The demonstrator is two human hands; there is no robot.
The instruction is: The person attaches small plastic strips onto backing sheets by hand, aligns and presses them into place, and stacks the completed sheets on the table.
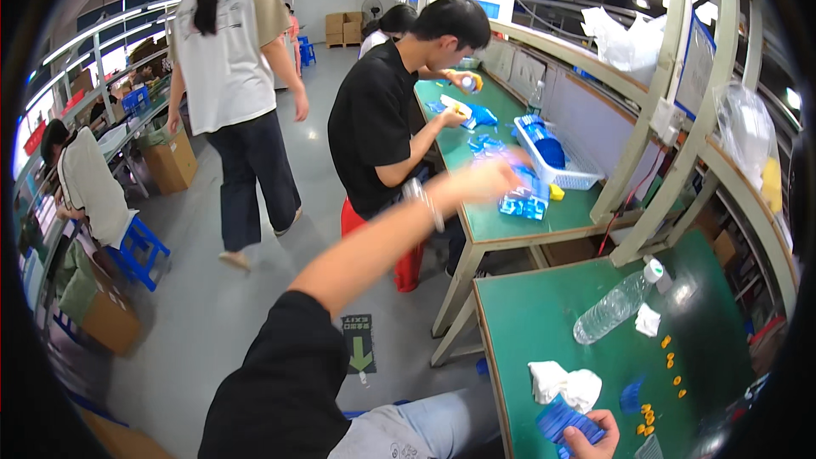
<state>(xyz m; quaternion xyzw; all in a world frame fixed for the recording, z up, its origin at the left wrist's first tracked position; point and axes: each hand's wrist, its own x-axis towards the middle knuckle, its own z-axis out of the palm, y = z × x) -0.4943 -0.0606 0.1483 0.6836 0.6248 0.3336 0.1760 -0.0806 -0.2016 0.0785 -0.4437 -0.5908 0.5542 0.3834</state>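
Observation:
My left arm is stretched out to the neighbouring green table. My left hand (484,182), a bracelet at its wrist, hovers over or touches a pile of blue printed packets (524,204); motion smears its fingers. At the lower right, my right hand (600,437) grips a blue plastic packet (563,419) between thumb and fingers, above the near green table (531,310). Beside it are crumpled white tissues (568,386), a small blue piece (631,396) and several little yellow parts (647,419).
A clear bottle (614,304) lies on the near table. A white basket (568,172) with blue items and a yellow piece (557,192) are on the far table, where a seated co-worker (374,110) handles small things. Another person (234,59) walks in the aisle. Metal posts (659,136) rise along the right.

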